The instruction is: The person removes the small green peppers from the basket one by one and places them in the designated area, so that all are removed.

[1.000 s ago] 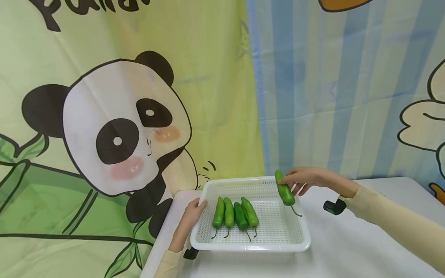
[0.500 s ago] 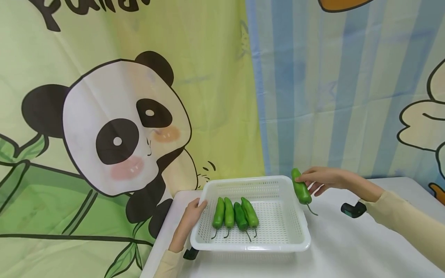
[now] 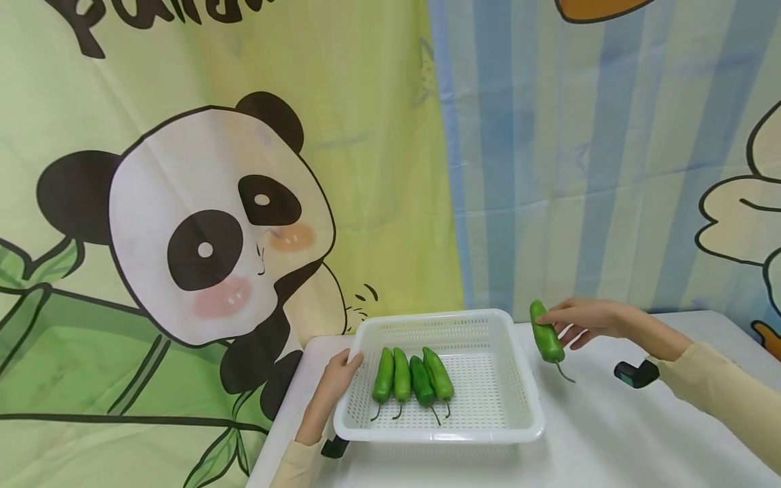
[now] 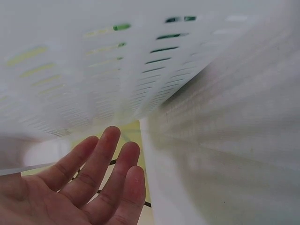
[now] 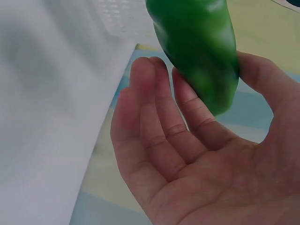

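One pepper (image 3: 546, 337), pinched by the right hand (image 3: 587, 318), has moved right, clear of the basket (image 3: 439, 436) — so four peppers (image 3: 402, 375) remain inside, left hand (image 3: 337, 377) holding its left end.

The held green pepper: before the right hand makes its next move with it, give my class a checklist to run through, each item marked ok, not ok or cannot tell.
1. Grip on the held pepper: ok; the thumb and fingers of the right hand pinch it.
2. Held pepper clear of the basket: ok; it is beyond the right rim, with a gap.
3. Basket steadied: ok; the left hand has its thumb over the left rim.
4. Other peppers inside: ok; four lie in the basket.
5. Held pepper wholly visible from the right wrist: not ok; the picture's top edge cuts it off.
6. Height above the table: cannot tell.
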`<state>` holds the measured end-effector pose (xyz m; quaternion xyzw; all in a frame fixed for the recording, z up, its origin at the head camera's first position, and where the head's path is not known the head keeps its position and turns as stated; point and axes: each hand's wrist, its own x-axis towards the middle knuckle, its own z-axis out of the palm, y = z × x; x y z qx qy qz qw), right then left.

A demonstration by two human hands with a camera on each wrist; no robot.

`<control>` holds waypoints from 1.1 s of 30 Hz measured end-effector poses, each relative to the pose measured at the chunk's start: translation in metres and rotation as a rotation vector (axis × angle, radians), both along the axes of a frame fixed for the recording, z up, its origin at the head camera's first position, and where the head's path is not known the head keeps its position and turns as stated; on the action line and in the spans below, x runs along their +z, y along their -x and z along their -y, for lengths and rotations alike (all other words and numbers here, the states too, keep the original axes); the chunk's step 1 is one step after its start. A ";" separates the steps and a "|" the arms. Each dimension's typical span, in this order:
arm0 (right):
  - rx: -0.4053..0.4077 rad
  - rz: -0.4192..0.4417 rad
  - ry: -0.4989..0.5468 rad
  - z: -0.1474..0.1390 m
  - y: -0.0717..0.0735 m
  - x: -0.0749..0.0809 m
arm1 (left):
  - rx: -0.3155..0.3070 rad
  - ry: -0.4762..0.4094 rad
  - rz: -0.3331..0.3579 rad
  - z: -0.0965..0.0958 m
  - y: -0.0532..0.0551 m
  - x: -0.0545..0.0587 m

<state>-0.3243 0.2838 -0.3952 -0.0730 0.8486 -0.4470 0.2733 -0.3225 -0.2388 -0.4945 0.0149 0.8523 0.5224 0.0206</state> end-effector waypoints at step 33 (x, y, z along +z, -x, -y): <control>-0.065 0.004 -0.322 -0.001 0.012 -0.083 | -0.002 0.008 -0.002 -0.001 -0.001 0.001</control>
